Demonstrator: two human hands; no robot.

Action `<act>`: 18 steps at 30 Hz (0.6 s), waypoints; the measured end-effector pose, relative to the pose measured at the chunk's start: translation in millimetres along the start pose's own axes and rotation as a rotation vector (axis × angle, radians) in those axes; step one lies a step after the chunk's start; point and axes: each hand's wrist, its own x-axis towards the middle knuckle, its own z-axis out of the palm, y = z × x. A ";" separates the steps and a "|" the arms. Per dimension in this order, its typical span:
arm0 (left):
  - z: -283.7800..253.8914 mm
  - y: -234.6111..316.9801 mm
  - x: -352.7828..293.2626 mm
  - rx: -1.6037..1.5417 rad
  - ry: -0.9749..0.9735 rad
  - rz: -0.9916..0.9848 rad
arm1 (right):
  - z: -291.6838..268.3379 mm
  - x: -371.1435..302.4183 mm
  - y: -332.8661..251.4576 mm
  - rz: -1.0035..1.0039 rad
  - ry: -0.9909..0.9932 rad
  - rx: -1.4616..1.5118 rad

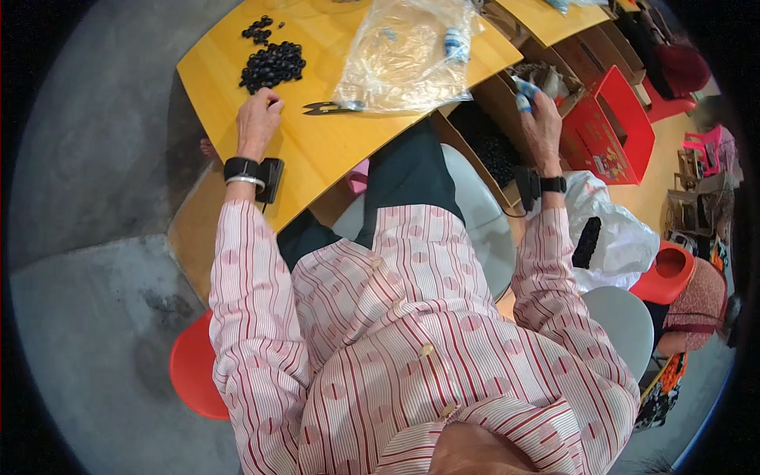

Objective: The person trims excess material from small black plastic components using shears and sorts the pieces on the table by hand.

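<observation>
My left hand (257, 123) rests on the yellow table with its fingers curled together, just below a pile of small black rings (273, 66). Whatever the fingertips hold, if anything, is hidden. Off the table's right side, my right hand (543, 131) is raised over an open carton of small black pieces (484, 142). Its fingers are bent, and something blue and white (523, 96) shows at the thumb and fingertips; whether it is wrapped round them or held I cannot tell. Black thread snips (324, 108) lie on the table between the hands, partly against a clear plastic bag (404, 71).
A blue and white roll-like thing (456, 45) lies on the bag. Farther right stand a red box (606, 131) and a white sack (617, 241). A red stool (194, 368) is at my left, and a grey chair (479, 210) is under me. Other people sit at the right.
</observation>
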 end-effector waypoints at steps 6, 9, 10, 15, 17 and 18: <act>-15.6 30.7 -25.8 -0.527 -0.207 -0.358 | 25.6 56.1 -47.7 -0.300 0.027 0.121; -17.1 45.9 -45.2 -0.790 -0.278 -0.388 | 63.4 81.8 -64.4 -0.377 -0.113 0.181; -18.9 47.5 -51.8 -0.837 -0.309 -0.373 | 75.5 87.7 -73.6 -0.407 -0.128 0.186; -21.1 74.6 -72.3 -1.012 -0.277 -0.445 | 111.9 102.5 -93.9 -0.274 -0.371 0.056; -19.7 73.8 -80.3 -1.202 -0.292 -0.537 | 116.7 105.2 -97.1 -0.308 -0.401 0.070; -19.2 74.3 -84.1 -1.204 -0.286 -0.539 | 118.8 105.6 -98.0 -0.310 -0.409 0.069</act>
